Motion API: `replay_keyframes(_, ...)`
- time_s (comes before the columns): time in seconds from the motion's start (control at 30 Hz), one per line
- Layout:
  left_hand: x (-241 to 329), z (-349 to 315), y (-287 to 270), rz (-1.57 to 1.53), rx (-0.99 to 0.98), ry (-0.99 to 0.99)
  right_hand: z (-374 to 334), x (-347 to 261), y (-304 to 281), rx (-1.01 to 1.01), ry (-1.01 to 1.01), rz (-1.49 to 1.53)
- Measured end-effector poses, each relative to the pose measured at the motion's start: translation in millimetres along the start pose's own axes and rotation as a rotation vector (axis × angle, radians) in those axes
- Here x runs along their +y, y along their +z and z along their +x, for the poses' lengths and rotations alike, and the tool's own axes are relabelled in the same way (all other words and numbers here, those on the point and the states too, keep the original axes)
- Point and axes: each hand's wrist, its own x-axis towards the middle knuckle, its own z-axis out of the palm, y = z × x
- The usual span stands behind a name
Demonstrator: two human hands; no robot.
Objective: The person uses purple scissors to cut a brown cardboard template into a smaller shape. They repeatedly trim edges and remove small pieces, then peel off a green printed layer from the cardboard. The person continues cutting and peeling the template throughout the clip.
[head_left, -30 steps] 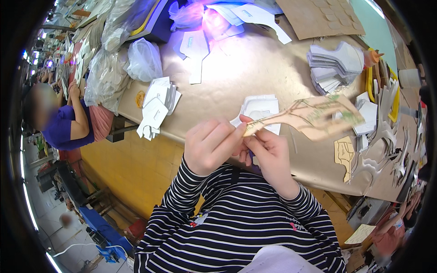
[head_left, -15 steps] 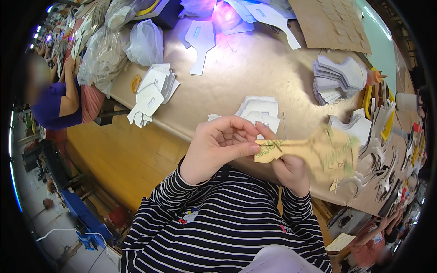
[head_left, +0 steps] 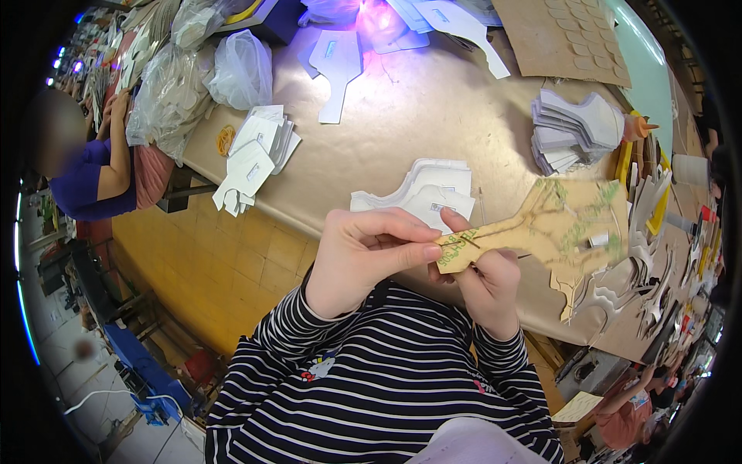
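Patterned cardboard cutout (head_left: pixel 553 228) now higher, extending toward 3 o'clock; left hand (head_left: pixel 363 259) and right hand (head_left: pixel 483 282) fingers pinch its near end; tan desk (head_left: pixel 402 116) holds white stacks (head_left: pixel 421 189); yellow tiled floor (head_left: pixel 209 271) at 9 o'clock.

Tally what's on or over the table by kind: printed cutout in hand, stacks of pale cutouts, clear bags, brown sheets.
Printed cutout, held by left hand and right hand: 1
Pale stacks: 3
Clear bags: 2
Brown sheet: 1
Total: 7
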Motion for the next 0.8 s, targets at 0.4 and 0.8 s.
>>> replay_keyframes(0.4, -3.7, -7.3, 21.2, -0.058, 0.037, 0.199, -1.6, -1.2, 0.3, 0.157, -0.292, -0.283)
replay_keyframes(0.8, -2.5, -6.6, 19.4, -0.247, -0.009, -0.077, -7.3, 6.0, -8.4, 0.108, -0.309, -0.173)
